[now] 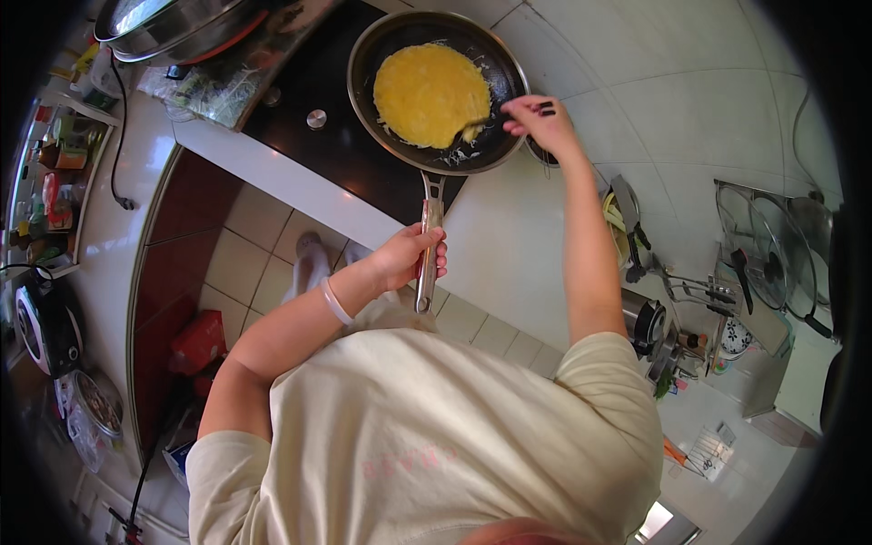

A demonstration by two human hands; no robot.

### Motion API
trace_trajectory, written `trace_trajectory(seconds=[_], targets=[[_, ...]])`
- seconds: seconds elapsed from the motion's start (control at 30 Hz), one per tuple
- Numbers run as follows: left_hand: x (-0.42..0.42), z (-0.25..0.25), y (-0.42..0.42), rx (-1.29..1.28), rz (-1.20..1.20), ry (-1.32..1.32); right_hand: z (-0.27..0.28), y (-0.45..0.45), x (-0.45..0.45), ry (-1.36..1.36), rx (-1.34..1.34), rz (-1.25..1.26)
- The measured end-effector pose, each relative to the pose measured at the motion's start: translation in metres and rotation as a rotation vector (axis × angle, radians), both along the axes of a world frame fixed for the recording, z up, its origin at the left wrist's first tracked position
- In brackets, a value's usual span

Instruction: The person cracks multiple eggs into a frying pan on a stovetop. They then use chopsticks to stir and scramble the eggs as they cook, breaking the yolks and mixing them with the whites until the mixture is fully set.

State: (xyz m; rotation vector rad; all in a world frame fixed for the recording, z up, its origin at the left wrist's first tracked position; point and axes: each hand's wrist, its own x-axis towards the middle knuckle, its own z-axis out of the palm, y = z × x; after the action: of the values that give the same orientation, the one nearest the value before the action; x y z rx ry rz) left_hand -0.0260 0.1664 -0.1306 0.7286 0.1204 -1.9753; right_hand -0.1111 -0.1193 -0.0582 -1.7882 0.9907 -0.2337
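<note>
My left hand (412, 257) is closed around the metal handle (428, 245) of a dark frying pan (501, 75). In the pan lies a round yellow egg pancake (429, 92), with thin whitish scraps around it. Its lower right edge is folded or torn. My right hand (545, 126) is over the pan's right rim, its fingers closed on what look like dark chopsticks (482, 123). Two dark ends show between the fingers, and the far tips meet the pancake's torn edge. The pan is over the right part of a black cooktop (320, 146).
A steel pot (177, 34) and a plastic-wrapped bundle of greens (204, 88) lie left of the cooktop. A small dark container (543, 153) is beside the pan under my right wrist. A cleaver (625, 197), a kettle (644, 320) and glass lids (770, 259) stand along the right.
</note>
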Motion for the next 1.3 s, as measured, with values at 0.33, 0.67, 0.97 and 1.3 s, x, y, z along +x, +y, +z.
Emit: trace_trajectory(seconds=[0.33, 0.67, 0.97, 1.3], targets=[[-0.002, -0.002, 0.000, 0.003, 0.018, -0.012, -0.020, -0.014, 0.049, -0.066, 0.086, -0.056], [-0.001, 0.000, -0.001, 0.008, 0.020, -0.004, -0.012, -0.029, 0.074, -0.024, 0.106, -0.021], [-0.002, -0.004, 0.000, -0.008, 0.031, 0.010, -0.017, -0.035, 0.087, -0.028, 0.144, 0.060], [-0.001, -0.002, -0.001, -0.019, 0.015, -0.014, -0.016, -0.045, 0.087, 0.007, 0.024, 0.031]])
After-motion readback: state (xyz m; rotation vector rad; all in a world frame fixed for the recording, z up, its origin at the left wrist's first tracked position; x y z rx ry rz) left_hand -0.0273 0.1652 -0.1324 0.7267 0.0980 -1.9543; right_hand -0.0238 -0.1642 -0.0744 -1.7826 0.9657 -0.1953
